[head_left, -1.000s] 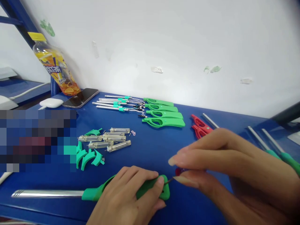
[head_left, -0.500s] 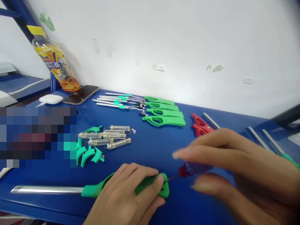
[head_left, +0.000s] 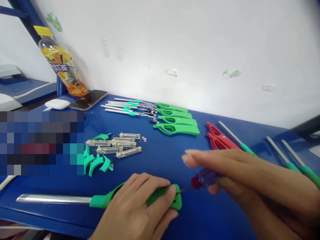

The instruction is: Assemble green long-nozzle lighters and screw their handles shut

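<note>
A long green lighter with a silver tube lies along the near edge of the blue table. My left hand presses down on its handle, fingers curled over it. My right hand holds a small screwdriver with a purple and red handle. Its thin tip touches the rear end of the green handle, beside my left fingertip.
Several clear gas tubes and green triggers lie mid-left. Green lighter shells with silver tubes sit at the back; red shells and more lighters to the right. A drink bottle, phone and earbud case stand far left.
My right hand's fingers have shifted round the screwdriver handle, turning it, and more of the handle shows. The left hand and lighter have stayed put.
</note>
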The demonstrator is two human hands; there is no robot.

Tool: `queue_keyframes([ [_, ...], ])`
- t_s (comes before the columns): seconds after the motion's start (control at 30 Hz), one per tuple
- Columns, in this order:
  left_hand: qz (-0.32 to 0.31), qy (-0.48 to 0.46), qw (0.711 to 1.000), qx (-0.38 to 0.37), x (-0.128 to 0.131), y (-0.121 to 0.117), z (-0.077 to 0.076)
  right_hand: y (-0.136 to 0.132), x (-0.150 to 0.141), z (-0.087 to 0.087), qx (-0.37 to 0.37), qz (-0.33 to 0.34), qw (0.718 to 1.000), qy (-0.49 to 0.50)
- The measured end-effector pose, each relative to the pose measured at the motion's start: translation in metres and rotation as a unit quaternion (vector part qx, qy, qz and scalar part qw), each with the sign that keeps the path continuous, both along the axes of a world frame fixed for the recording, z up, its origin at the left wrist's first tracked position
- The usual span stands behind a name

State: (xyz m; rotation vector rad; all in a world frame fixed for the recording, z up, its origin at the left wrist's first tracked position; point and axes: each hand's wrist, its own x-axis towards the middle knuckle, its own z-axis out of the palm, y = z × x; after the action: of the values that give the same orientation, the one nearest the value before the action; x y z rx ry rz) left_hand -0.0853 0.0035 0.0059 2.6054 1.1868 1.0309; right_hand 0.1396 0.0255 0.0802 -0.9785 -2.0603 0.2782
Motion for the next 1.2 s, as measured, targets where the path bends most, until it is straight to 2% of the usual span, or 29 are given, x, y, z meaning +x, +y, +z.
queue_keyframes([
  [0.1, 0.001, 0.004, 1.0, 0.009, 0.001, 0.002, -0.001, 0.001, -0.002, 0.003, -0.007, 0.026, 0.999, 0.023],
  [0.37, 0.006, -0.003, 1.0, 0.005, -0.001, -0.003, 0.001, -0.004, 0.003, 0.0, -0.014, -0.01, 1.0, 0.003],
  [0.5, 0.001, 0.017, 1.0, -0.012, -0.001, -0.005, 0.001, 0.002, 0.001, 0.004, -0.021, 0.025, 0.999, 0.004],
  [0.7, 0.005, 0.003, 1.0, -0.007, 0.0, -0.005, 0.002, 0.002, 0.001, 0.003, -0.023, -0.022, 0.999, 0.01],
  [0.83, 0.006, 0.008, 1.0, -0.02, -0.002, -0.006, 0.002, -0.002, 0.0, -0.004, -0.012, -0.011, 1.0, -0.005],
  [0.97, 0.006, 0.024, 0.999, -0.028, -0.003, -0.007, 0.002, 0.001, -0.008, -0.003, 0.027, -0.078, 0.994, 0.072],
  [1.1, 0.017, 0.009, 1.0, -0.006, 0.001, -0.006, 0.003, 0.001, -0.007, 0.0, 0.016, -0.027, 0.999, 0.006],
  [1.2, 0.016, 0.012, 1.0, -0.007, 0.002, -0.004, 0.002, -0.004, -0.001, 0.0, -0.002, -0.028, 1.0, -0.011],
])
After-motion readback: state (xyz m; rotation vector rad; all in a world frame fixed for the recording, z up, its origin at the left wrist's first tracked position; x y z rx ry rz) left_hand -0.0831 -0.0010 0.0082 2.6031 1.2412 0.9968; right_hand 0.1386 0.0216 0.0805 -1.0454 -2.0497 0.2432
